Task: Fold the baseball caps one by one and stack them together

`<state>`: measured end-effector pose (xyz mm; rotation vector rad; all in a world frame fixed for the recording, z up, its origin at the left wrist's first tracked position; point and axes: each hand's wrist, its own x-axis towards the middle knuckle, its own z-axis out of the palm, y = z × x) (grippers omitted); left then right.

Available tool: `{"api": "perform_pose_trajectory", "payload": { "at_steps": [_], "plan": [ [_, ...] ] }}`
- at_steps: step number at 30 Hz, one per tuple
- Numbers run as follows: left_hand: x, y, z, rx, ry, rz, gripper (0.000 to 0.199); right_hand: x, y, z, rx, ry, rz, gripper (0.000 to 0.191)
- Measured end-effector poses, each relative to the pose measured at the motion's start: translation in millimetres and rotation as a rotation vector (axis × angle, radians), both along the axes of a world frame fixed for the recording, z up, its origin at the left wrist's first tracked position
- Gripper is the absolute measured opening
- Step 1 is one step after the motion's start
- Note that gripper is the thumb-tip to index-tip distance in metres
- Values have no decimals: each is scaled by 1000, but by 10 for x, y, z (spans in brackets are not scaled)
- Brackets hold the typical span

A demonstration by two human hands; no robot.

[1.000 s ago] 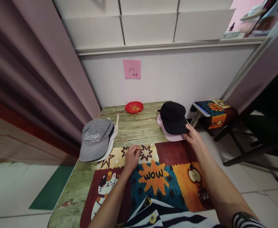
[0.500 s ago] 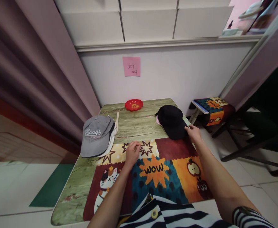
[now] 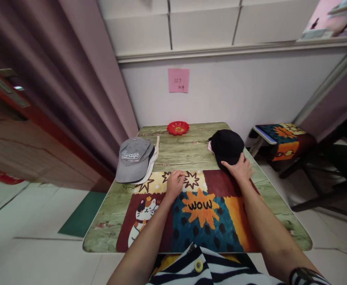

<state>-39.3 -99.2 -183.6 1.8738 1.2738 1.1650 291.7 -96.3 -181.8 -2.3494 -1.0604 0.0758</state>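
A black fabric cap [image 3: 227, 141] sits at two o'clock on the green wood-grain worktop [image 3: 181, 152]; the spread right hand [image 3: 241, 167] spans its brim, likely to steady it, firm grip uncertain. The half-curled, seemingly empty left hand [image 3: 175, 183] rests mid-worktop, a grey lettered cloth cap [image 3: 134, 156] at ten o'clock.

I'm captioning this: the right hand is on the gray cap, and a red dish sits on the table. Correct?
The colour is wrong: the head view shows the right hand on the black cap. A red dish does sit on the table.
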Motion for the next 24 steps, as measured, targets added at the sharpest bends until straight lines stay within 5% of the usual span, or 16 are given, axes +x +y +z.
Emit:
{"api": "perform_pose_trajectory", "payload": {
  "at_steps": [5, 8, 12, 15, 18, 20, 24],
  "plan": [
    [25, -128, -53, 2, -23, 29, 13, -124, -25, -36, 28, -68, -69, 117],
    [-37, -203, 24, 16, -52, 70, 14, -367, -83, 40, 222, -214, 0, 108],
    [-463, 5, 504, 185, -52, 219, 19, -945, -113, 103, 419, -320, 334, 79],
    [-1030, 414, 1032, 299, 72, 499, 22, -1383, 12, 54, 458, -184, 506, 70],
    [-1547, 812, 1396, 219, 252, 778, 32, -1688, 231, -15, 505, 17, 570, 62],
    [-1748, 987, 1461, 111, 352, 797, 38, -1805, 378, -40, 523, 135, 587, 57],
    [-1829, 1143, 1321, -17, 457, 761, 30, -1846, 589, -41, 550, 282, 577, 52]
  ]
}}
